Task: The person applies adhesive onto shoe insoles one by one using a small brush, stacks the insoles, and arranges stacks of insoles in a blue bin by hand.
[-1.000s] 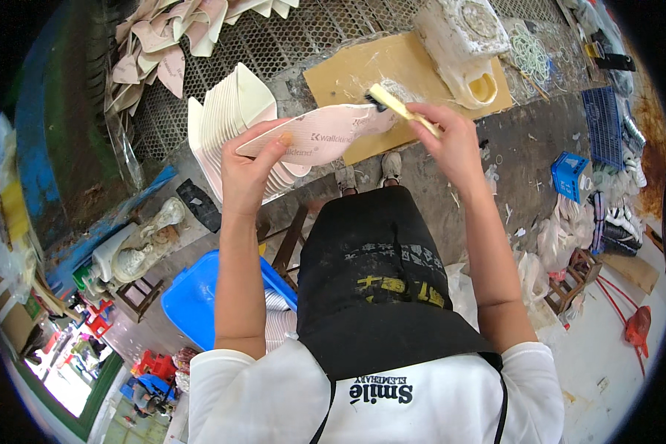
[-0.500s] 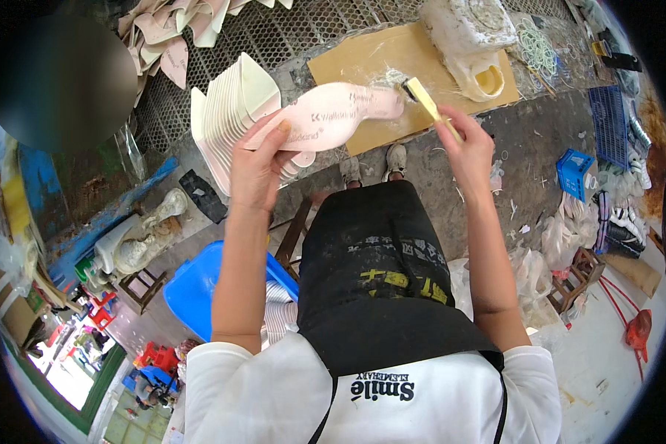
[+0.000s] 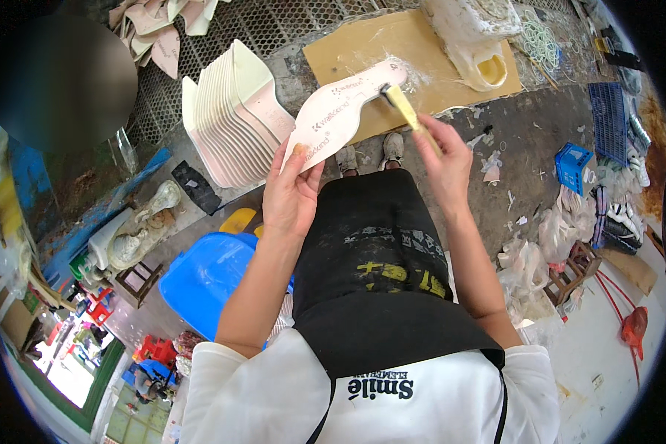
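My left hand pinches the wide end of a pale pink shoe insole, thumb on the printed face. The insole's narrow end reaches over a brown cardboard sheet. In my right hand is a brush with a pale yellow handle. Its dark bristles lie by the insole's edge near the narrow end; whether they touch it I cannot tell. Left of the insole leans a nested stack of similar pale insoles. A white glue-crusted jug with a cut opening and yellowish contents stands on the cardboard's right.
More loose pink insoles lie on the mesh grating at the far left. A blue plastic tub sits at my left side. Tangled pale green string is beyond the jug. A blue box and plastic bags are on the right.
The insole has tilted, its narrow end further from me and its held end closer. My left hand has moved right and nearer me; the brush has shifted left and nearer me.
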`<action>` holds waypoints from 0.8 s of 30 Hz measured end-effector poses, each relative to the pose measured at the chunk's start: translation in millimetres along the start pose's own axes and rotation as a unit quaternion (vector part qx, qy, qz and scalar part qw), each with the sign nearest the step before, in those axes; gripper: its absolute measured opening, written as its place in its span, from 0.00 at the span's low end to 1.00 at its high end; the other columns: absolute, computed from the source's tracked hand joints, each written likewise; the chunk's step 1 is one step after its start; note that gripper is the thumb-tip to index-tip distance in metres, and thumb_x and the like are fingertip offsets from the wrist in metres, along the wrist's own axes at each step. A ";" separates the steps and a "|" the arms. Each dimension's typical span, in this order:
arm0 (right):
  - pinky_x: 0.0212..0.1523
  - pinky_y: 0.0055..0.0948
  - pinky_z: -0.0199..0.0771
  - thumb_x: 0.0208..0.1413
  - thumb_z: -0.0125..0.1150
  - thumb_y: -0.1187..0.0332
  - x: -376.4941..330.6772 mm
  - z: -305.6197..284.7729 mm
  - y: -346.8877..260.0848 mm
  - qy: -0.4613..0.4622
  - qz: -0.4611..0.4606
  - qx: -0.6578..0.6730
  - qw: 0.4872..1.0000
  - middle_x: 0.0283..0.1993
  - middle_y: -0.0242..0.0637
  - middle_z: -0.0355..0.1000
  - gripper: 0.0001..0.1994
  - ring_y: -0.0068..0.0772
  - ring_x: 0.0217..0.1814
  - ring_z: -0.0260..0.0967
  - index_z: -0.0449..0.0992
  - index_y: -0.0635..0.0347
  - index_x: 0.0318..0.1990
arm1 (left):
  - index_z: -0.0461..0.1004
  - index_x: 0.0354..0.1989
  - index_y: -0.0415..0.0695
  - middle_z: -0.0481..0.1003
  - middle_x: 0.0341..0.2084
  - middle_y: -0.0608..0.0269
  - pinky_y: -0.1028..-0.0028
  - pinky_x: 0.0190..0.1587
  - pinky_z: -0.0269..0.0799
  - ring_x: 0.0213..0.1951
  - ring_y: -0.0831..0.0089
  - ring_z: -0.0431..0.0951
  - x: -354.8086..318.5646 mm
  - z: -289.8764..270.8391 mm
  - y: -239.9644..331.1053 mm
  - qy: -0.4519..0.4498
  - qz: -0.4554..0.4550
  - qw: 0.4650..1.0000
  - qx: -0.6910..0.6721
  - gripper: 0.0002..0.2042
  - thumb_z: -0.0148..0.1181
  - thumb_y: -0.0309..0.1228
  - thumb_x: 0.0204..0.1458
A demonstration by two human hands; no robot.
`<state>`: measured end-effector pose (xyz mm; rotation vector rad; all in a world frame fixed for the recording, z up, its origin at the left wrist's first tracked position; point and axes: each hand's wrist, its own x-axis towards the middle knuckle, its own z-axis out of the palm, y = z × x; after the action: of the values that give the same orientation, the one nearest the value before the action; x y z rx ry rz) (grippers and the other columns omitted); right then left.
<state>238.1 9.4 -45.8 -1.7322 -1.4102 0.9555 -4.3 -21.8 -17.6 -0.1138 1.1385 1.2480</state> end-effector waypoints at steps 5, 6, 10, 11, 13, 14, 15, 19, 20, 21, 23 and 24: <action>0.45 0.23 0.71 0.58 0.64 0.72 -9.2 -0.2 -20.7 -0.093 -0.019 -0.048 0.994 0.38 0.35 0.76 0.13 0.23 0.40 0.73 0.79 0.63 0.51 | 0.66 0.62 0.44 0.74 0.54 0.61 0.73 0.54 0.78 0.54 0.72 0.77 2.1 -11.8 -6.1 0.005 -0.012 1.000 -0.025 0.20 0.56 0.24 0.62; 0.45 0.24 0.72 0.58 0.64 0.72 -2.0 0.9 -2.4 -0.048 -0.012 -0.053 0.997 0.39 0.36 0.77 0.14 0.24 0.41 0.73 0.79 0.63 0.51 | 0.66 0.62 0.44 0.74 0.54 0.62 0.73 0.53 0.78 0.53 0.71 0.77 1.5 -12.3 -5.8 0.007 -0.014 0.999 -0.036 0.20 0.56 0.24 0.61; 0.46 0.27 0.73 0.58 0.65 0.72 10.8 -3.1 20.5 0.027 0.019 -0.061 0.998 0.41 0.38 0.78 0.14 0.29 0.43 0.76 0.79 0.62 0.51 | 0.66 0.62 0.44 0.75 0.53 0.62 0.73 0.54 0.78 0.54 0.71 0.77 2.4 -17.1 -8.6 0.003 -0.012 0.998 -0.058 0.20 0.57 0.24 0.61; 0.46 0.28 0.73 0.58 0.64 0.72 7.3 -3.8 12.7 0.040 -0.026 -0.086 0.995 0.41 0.38 0.78 0.14 0.30 0.43 0.76 0.79 0.62 0.51 | 0.66 0.62 0.44 0.75 0.53 0.62 0.73 0.54 0.78 0.54 0.71 0.77 3.2 -18.9 -9.0 0.003 -0.012 0.998 -0.058 0.20 0.57 0.24 0.61; 0.43 0.35 0.75 0.54 0.67 0.71 -3.8 0.3 -11.2 -0.026 -0.054 -0.069 0.996 0.38 0.45 0.77 0.13 0.45 0.41 0.77 0.80 0.59 0.48 | 0.66 0.62 0.44 0.75 0.53 0.63 0.74 0.54 0.78 0.54 0.72 0.77 4.9 -22.1 -8.1 -0.003 -0.026 0.997 -0.073 0.20 0.56 0.24 0.61; 0.46 0.31 0.74 0.56 0.66 0.70 -0.8 1.1 -3.3 -0.018 -0.041 -0.082 0.996 0.41 0.43 0.77 0.13 0.40 0.43 0.77 0.80 0.59 0.49 | 0.66 0.62 0.44 0.75 0.53 0.63 0.74 0.54 0.78 0.54 0.72 0.77 5.6 -24.4 -7.3 -0.004 -0.026 0.997 -0.074 0.20 0.56 0.24 0.61; 0.48 0.28 0.74 0.57 0.64 0.70 5.5 1.7 9.2 -0.010 -0.028 -0.095 0.995 0.43 0.41 0.78 0.13 0.34 0.45 0.77 0.80 0.59 0.50 | 0.66 0.62 0.44 0.75 0.53 0.62 0.74 0.54 0.78 0.54 0.72 0.77 6.4 -27.4 -6.2 0.012 -0.034 0.997 -0.073 0.20 0.56 0.24 0.61; 0.48 0.31 0.75 0.57 0.65 0.66 64.3 -9.8 21.3 0.013 0.044 -0.122 0.991 0.43 0.44 0.81 0.14 0.36 0.44 0.78 0.81 0.57 0.50 | 0.67 0.62 0.42 0.75 0.53 0.61 0.74 0.52 0.79 0.52 0.72 0.78 19.5 -34.0 -0.8 -0.005 -0.046 0.999 -0.028 0.20 0.58 0.25 0.61; 0.48 0.31 0.75 0.56 0.65 0.66 74.0 -8.7 11.2 -0.015 0.004 -0.165 0.986 0.43 0.44 0.81 0.15 0.35 0.43 0.78 0.81 0.57 0.50 | 0.67 0.62 0.42 0.75 0.53 0.61 0.74 0.52 0.79 0.52 0.72 0.78 22.1 -34.4 2.2 -0.006 -0.046 0.999 -0.028 0.20 0.58 0.25 0.61; 0.47 0.31 0.75 0.56 0.66 0.65 80.4 -8.1 -1.3 -0.043 -0.036 -0.207 0.977 0.43 0.44 0.81 0.15 0.33 0.43 0.78 0.81 0.57 0.50 | 0.68 0.61 0.41 0.76 0.52 0.61 0.75 0.51 0.79 0.51 0.73 0.78 24.9 -34.7 5.7 -0.017 -0.009 0.999 0.042 0.20 0.59 0.25 0.60; 0.44 0.32 0.75 0.55 0.65 0.67 77.6 -8.8 -45.0 -0.092 -0.059 -0.189 0.976 0.41 0.44 0.81 0.15 0.34 0.40 0.78 0.81 0.57 0.50 | 0.70 0.60 0.40 0.77 0.51 0.61 0.76 0.50 0.78 0.49 0.74 0.79 29.2 -38.6 15.5 -0.024 0.033 0.993 0.110 0.19 0.60 0.25 0.60; 0.43 0.34 0.75 0.55 0.65 0.68 74.3 -13.7 -67.6 -0.178 -0.063 -0.119 0.975 0.40 0.45 0.80 0.15 0.37 0.39 0.78 0.81 0.57 0.50 | 0.71 0.59 0.39 0.77 0.49 0.62 0.77 0.49 0.77 0.48 0.75 0.79 30.7 -40.7 22.4 -0.053 0.070 0.980 0.177 0.19 0.61 0.25 0.60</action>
<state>228.4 92.8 11.0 -1.6700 -1.9102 1.1028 -50.2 -17.6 -48.7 0.3021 1.2731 1.1394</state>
